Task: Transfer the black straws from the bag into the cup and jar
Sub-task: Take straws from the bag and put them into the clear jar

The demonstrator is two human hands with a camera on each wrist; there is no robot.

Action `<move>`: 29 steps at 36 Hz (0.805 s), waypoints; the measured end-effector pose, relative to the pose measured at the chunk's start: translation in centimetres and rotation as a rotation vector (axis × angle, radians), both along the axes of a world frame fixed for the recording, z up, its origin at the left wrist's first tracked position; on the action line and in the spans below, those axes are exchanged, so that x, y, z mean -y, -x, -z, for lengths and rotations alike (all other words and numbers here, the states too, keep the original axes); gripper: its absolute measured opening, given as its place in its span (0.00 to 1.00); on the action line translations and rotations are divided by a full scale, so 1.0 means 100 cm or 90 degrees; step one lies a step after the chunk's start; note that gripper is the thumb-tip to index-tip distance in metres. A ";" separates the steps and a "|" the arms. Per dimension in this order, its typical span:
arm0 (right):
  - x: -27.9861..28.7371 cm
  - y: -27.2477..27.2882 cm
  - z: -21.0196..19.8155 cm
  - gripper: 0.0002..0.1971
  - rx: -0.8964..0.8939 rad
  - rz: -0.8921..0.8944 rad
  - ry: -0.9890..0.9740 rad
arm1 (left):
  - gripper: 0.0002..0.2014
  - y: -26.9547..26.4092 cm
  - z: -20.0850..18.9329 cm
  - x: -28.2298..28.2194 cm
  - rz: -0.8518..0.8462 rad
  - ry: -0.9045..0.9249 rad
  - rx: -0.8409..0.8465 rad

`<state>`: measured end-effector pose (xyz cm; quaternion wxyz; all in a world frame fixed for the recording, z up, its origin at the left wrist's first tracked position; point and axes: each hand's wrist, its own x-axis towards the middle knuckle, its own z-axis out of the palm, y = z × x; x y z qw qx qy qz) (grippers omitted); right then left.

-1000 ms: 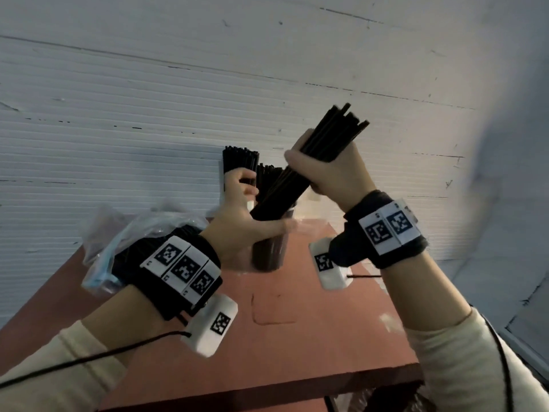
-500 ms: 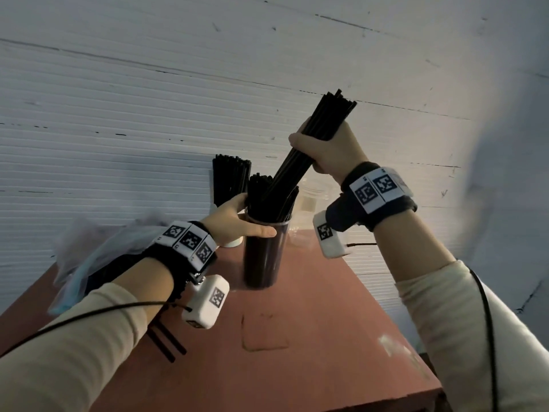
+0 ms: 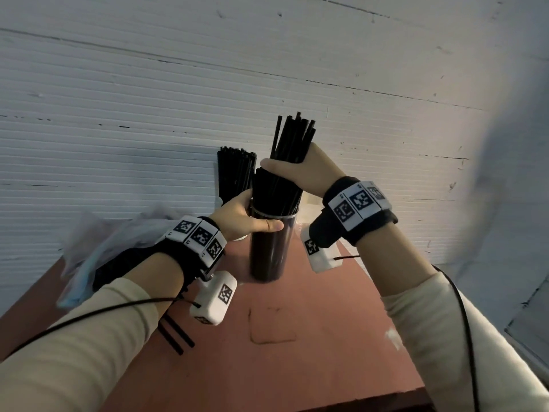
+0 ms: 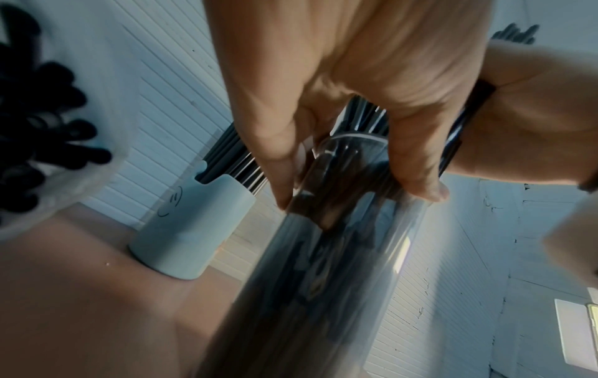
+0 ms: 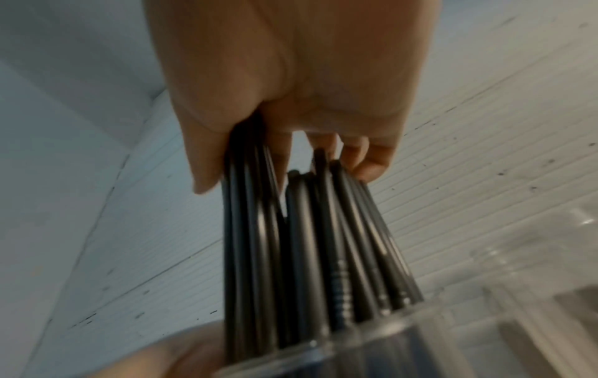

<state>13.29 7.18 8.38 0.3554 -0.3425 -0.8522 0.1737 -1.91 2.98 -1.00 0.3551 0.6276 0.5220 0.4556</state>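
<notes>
A tall clear jar (image 3: 269,248) packed with black straws stands on the red-brown table (image 3: 297,367). My left hand (image 3: 243,217) grips the jar just under its rim (image 4: 352,138), thumb across the front. My right hand (image 3: 300,171) grips a bundle of black straws (image 3: 292,138) above the jar, nearly upright, their lower ends inside the jar's mouth (image 5: 323,332). Behind the jar stands a pale cup (image 4: 194,230) full of black straws (image 3: 236,171). The plastic bag (image 3: 98,248) lies at the left, partly behind my left forearm, with straws inside (image 4: 35,115).
A ribbed white wall (image 3: 148,99) rises right behind the cup. Two loose black straws (image 3: 175,334) lie on the table under my left wrist. A clear plastic container (image 5: 534,294) sits to the right of the jar. The table's front edge runs at lower right.
My right hand has swung the straw bundle from a slant to nearly upright and lowered it into the jar. My left hand has closed round the jar's rim.
</notes>
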 end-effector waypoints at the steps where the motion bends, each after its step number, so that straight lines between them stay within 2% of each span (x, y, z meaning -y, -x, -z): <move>1: 0.002 0.000 0.002 0.20 0.005 -0.009 0.001 | 0.38 0.000 0.000 0.000 0.002 0.002 -0.003; 3: 0.003 -0.003 0.004 0.24 -0.012 -0.014 -0.004 | 0.38 0.000 -0.001 -0.001 -0.003 0.005 -0.010; 6: 0.009 -0.010 0.005 0.44 -0.128 0.032 -0.035 | 0.39 -0.001 -0.001 0.000 -0.014 0.005 -0.014; 7: 0.012 -0.012 0.006 0.46 -0.168 0.030 -0.073 | 0.39 0.000 -0.001 0.000 -0.017 0.004 -0.017; 9: 0.020 -0.014 0.008 0.44 -0.213 0.008 -0.181 | 0.39 0.000 0.000 -0.001 -0.019 0.006 -0.020; 12: 0.023 -0.015 0.014 0.32 -0.189 -0.013 -0.302 | 0.39 0.000 0.001 0.000 -0.026 0.006 -0.014; 15: 0.021 -0.015 0.028 0.21 -0.082 0.011 -0.309 | 0.36 -0.002 -0.002 0.002 -0.019 0.012 -0.002; 18: 0.021 -0.016 0.046 0.16 -0.007 0.027 -0.273 | 0.33 -0.004 -0.004 0.006 -0.015 0.016 0.002; 22: 0.025 -0.019 0.051 0.21 -0.022 0.026 -0.265 | 0.35 -0.004 -0.001 0.009 -0.033 0.009 -0.004; 26: 0.035 -0.018 0.042 0.35 -0.091 -0.036 -0.300 | 0.46 -0.002 0.002 0.013 -0.058 0.034 -0.039; 28: 0.037 -0.016 0.037 0.36 -0.091 -0.051 -0.320 | 0.49 -0.002 0.001 0.016 -0.052 0.053 -0.057; 29: 0.037 -0.015 0.034 0.34 -0.081 -0.054 -0.326 | 0.47 -0.001 0.002 0.017 -0.044 0.051 -0.047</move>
